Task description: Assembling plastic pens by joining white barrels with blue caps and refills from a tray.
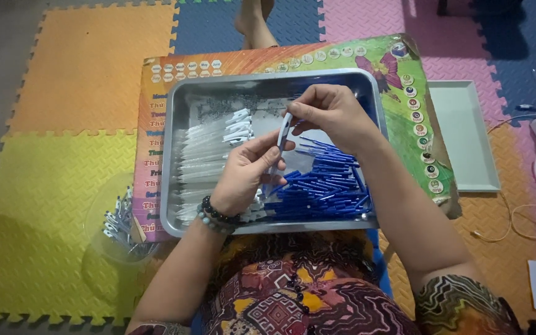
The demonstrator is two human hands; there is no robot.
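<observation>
1. pen [285,127], a slim piece with a clear barrel and a blue part inside, sits upright between both hands above the middle of the metal tray [178,102].
2. right hand [336,115] pinches the pen's upper end with its fingertips, fingers curled around it.
3. left hand [246,174] grasps the lower end of the pen; a dark bead bracelet [218,216] circles that wrist.
4. colourful printed board [156,155] lies under the tray; it is rectangular, orange to green, with a column of round white labels along its right edge and a row of them along its far edge, plus a pink flower picture at the far right corner.
5. the metal tray holds a row of clear barrels with white caps [209,155] on its left side and a heap of blue pen pieces [327,183] on its near right side.
6. clear plastic tub [116,226] stands on the yellow foam mat [38,205] to the near left of the tray and holds a bundle of finished pens with metal clips.
7. pale green tray [463,136] lies flat to the right of the board, beside white cables [528,217].
</observation>
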